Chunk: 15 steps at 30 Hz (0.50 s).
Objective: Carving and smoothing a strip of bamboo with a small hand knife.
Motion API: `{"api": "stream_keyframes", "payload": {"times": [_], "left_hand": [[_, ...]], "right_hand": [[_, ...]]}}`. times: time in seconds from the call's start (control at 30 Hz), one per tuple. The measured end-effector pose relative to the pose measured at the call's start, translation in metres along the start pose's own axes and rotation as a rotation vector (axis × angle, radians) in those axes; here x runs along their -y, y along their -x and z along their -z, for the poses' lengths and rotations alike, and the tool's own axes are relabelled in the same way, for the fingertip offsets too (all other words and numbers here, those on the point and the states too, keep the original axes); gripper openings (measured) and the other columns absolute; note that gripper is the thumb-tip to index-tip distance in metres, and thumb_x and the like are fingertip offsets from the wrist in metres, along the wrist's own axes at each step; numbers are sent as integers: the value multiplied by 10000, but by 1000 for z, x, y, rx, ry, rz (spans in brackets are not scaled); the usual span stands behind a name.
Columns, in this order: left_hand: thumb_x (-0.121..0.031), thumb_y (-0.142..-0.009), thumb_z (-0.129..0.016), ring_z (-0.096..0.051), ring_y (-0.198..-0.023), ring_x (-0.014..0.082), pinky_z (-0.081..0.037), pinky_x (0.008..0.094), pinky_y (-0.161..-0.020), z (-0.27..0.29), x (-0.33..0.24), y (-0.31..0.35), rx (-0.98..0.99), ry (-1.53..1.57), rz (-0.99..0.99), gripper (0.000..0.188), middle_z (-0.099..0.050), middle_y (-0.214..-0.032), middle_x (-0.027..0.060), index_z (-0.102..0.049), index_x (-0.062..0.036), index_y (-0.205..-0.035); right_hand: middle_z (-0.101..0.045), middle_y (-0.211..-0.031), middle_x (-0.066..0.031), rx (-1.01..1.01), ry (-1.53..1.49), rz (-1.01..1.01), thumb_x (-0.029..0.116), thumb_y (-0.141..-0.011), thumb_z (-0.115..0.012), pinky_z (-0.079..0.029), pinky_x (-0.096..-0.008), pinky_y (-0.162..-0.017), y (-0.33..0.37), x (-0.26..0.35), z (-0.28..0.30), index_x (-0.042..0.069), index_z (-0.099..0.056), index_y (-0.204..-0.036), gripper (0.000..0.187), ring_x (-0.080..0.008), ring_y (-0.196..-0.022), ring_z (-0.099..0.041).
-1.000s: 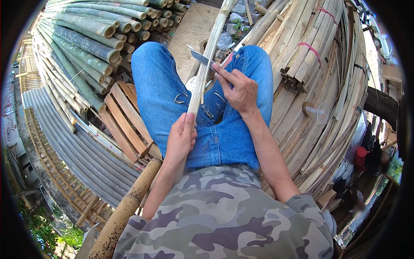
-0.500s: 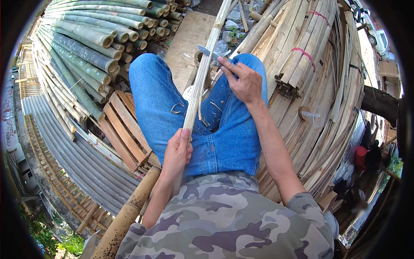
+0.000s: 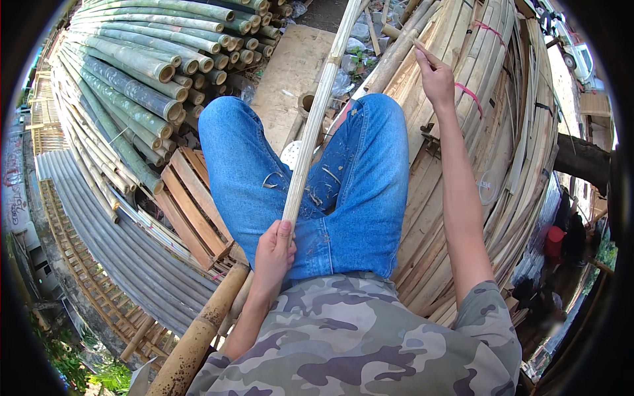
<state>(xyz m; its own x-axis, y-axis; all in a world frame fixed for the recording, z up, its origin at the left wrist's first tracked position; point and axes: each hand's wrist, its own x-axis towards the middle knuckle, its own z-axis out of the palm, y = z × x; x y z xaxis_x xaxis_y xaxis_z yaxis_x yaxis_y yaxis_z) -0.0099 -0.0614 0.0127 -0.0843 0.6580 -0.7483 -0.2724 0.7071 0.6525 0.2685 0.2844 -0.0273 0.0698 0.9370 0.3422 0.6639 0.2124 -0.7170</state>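
Note:
A long pale bamboo strip (image 3: 305,155), split lengthwise into fine slivers, runs from my lap up past the top edge. My left hand (image 3: 275,249) is closed around its lower end, thumb on top, just in front of my belly. My right hand (image 3: 437,82) is raised off to the right, apart from the strip, over the stacked split bamboo. Its fingers stay closed in the grip that held a knife in the earlier frame, with the index finger stretched along. The blade cannot be made out now. Shavings (image 3: 323,185) lie on my jeans.
Green bamboo poles (image 3: 132,59) are stacked at the far left, beside a wooden crate (image 3: 195,201) and corrugated sheets (image 3: 125,244). Split bamboo bundles (image 3: 456,198), some tied with pink string (image 3: 470,96), fill the right. A thick bamboo pole (image 3: 198,330) lies close on my left.
My right hand has moved away from the strip, up and to the right; the knife blade that lay against the strip is no longer distinct. My left hand keeps its hold.

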Motion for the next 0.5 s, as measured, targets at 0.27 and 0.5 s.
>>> {"api": "stream_keyframes", "payload": {"times": [0.27,0.5], "left_hand": [[-316,-1056,-419,-470,-522,52,-419,217,-476,8,-13,-12,67,-182,-92,329,-575,-719,20,-566,-21,-1059],[-278,-1058,-403,-545,-583,77,-514,242,-579,-10,-28,-47,85,15,-259,356,-643,-908,70,-545,8,-1215]], "right_hand": [[-579,-643,-38,688,-123,186,267,-910,-653,-451,-316,-517,176,131,5,253,-699,-1197,291,-187,-546,-563],[-484,-567,-22,706,-51,338,304,-899,-658,-418,-340,-441,202,131,-5,312,-697,-1190,294,-189,-462,-504]]}}
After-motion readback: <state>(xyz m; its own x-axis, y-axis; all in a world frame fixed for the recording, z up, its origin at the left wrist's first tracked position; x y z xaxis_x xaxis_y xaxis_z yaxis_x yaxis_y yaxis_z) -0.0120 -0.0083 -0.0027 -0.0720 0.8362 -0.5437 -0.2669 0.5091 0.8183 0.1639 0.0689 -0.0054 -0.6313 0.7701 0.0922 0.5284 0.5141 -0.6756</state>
